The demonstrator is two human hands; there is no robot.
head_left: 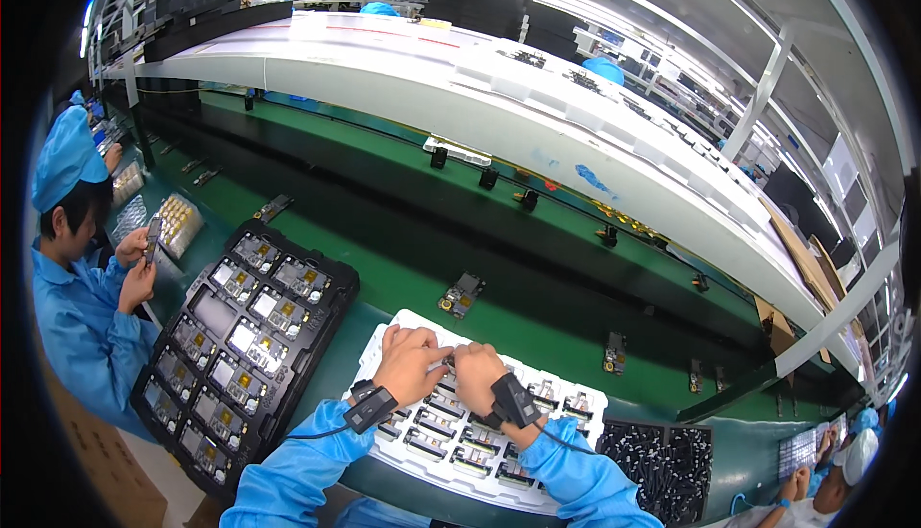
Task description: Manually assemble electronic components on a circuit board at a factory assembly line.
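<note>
My left hand (407, 367) and my right hand (477, 375) meet above the upper part of a white molded tray (587, 403). Fingers of both are bent and pinched close together. Between the fingertips a small dark bit shows, too covered to name. Under and around my hands, the tray's pockets hold several small metal-and-black parts (472, 460). Each wrist wears a black strap with a small box and a cable. Just beyond the tray, a small circuit-board assembly (462, 295) lies on the green surface.
A black tray (343, 285) of circuit-board assemblies stands tilted at left. A black bin (662, 466) of small black-and-white parts is at right. More boards (615, 352) lie along the green bench (537, 322). A white shelf (384, 87) spans above. Co-workers sit at left and lower right.
</note>
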